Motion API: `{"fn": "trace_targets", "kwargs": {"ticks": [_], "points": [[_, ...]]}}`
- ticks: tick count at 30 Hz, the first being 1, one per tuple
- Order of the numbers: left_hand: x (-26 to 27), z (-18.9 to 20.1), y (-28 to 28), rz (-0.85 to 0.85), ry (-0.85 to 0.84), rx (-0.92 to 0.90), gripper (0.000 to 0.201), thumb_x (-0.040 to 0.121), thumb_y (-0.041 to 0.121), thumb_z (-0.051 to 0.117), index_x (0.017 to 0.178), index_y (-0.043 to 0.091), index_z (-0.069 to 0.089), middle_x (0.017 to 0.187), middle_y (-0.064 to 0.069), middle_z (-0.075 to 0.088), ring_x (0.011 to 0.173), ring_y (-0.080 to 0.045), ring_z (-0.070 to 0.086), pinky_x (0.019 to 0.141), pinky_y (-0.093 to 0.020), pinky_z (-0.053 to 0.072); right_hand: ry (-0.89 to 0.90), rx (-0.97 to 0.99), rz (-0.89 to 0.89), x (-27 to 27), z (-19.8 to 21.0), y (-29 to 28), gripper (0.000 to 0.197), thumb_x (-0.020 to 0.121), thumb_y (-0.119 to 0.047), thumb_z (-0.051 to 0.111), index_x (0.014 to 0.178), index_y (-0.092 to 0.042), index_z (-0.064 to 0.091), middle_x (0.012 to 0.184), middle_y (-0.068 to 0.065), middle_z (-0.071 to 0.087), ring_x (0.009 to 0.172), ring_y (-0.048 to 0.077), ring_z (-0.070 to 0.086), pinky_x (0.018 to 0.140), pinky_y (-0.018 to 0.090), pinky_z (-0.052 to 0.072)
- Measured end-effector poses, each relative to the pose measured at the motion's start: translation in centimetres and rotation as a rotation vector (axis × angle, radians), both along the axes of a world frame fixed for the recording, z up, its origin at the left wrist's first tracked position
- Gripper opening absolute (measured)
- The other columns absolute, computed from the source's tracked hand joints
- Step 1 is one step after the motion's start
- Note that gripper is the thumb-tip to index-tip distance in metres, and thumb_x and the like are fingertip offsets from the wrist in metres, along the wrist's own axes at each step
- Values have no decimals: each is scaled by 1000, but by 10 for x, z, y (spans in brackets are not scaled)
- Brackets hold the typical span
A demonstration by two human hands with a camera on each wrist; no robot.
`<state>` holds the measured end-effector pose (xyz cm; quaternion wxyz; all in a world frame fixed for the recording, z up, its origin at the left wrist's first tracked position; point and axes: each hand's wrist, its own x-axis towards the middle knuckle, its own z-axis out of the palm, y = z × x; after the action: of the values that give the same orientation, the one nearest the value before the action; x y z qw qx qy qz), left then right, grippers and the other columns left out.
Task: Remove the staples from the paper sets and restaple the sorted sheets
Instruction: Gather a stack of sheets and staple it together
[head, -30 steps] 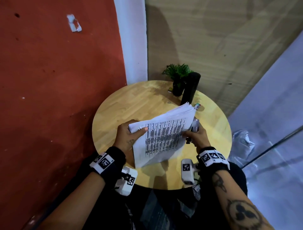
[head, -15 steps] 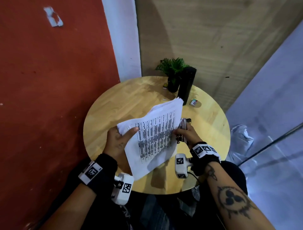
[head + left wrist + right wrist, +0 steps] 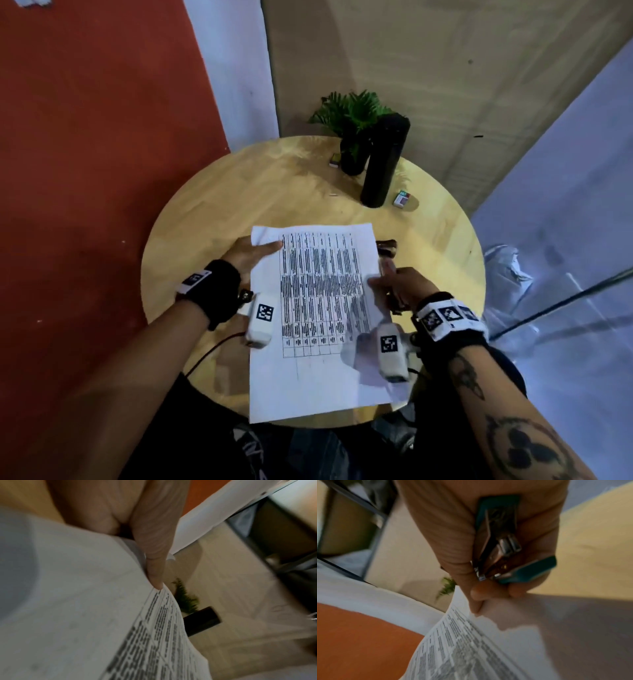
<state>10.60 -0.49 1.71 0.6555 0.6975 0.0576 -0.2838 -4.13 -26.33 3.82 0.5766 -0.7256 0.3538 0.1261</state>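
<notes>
A stack of white sheets printed with a dark table lies over the near half of the round wooden table, its lower end past the table's front edge. My left hand holds the stack's upper left corner, thumb on top of the sheets and fingers hidden beneath. My right hand grips a teal and metal stapler in its palm. Its thumb and forefinger also pinch the right edge of the sheets. The stapler's nose sticks out past the hand.
At the back of the table stand a tall black cylinder and a green plant in a black pot. A small staple box lies beside the cylinder. A red wall rises left; a plastic bag lies right.
The stack was held raised and fanned at a slant. It has come down flat and squared, lengthwise toward me. Both hands kept their hold and moved nearer with it.
</notes>
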Motion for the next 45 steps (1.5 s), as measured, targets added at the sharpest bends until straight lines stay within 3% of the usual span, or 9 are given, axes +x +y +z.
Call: {"fn": "trace_targets", "kwargs": {"ticks": [3,8,15,22,26,28,31,37,45], "points": [[26,-82,-2,-2,47,171,125,26,56,93,129,-3,50,129,-23,56,115,-36,57,99,-54,43,141,-134,55,16,-37,6,27,80,-22,72,83,-2,55,64,12,59,57,20,56,54,26,50],[20,-72,-24,-20,-19,513,81,84,30,70,145,0,27,147,-18,38,129,-32,44,88,-27,36,213,-258,51,24,-63,16,38,82,-26,68,107,2,60,103,18,64,84,28,56,70,27,40],[45,-75,-29,41,-79,486,40,81,25,73,114,5,63,117,-14,66,104,-31,63,83,-35,50,177,-315,47,28,-76,20,37,85,-24,65,110,3,60,110,20,63,89,30,56,69,28,37],[18,-77,-9,137,-265,527,49,84,15,69,127,1,51,125,-22,58,116,-33,56,98,-34,42,157,-296,62,22,-77,20,32,85,-24,64,104,2,62,97,17,63,88,30,58,67,25,34],[-39,-75,1,-259,-580,742,52,80,22,74,126,6,56,127,-20,55,121,-36,48,99,-33,35,88,-262,-56,15,-73,19,20,88,-25,60,77,-8,56,83,13,57,76,25,51,66,27,36],[-64,-69,1,-612,-564,877,72,82,40,69,143,19,38,150,-14,32,139,-33,26,110,-36,24,29,-267,-148,9,-70,23,27,89,-30,58,71,-11,50,84,16,58,77,28,52,68,31,40],[-88,-71,3,-934,-423,1075,93,81,50,65,149,38,3,158,-2,-17,146,-27,-9,115,-49,12,-16,-191,-181,1,-59,44,42,81,-38,48,106,-4,47,110,23,57,96,34,58,81,39,47],[-90,-77,0,-942,-442,1077,96,79,47,69,149,37,4,157,-8,-20,145,-31,-13,119,-43,6,142,-366,512,7,-53,107,39,95,-29,45,114,4,54,116,24,51,123,33,46,98,40,43],[-88,-89,-2,-933,-526,1155,84,88,35,60,150,32,3,158,-13,-13,146,-36,-7,119,-42,3,86,-617,313,61,-58,119,41,87,-24,60,122,-7,49,140,15,29,123,37,41,91,40,43]]}}
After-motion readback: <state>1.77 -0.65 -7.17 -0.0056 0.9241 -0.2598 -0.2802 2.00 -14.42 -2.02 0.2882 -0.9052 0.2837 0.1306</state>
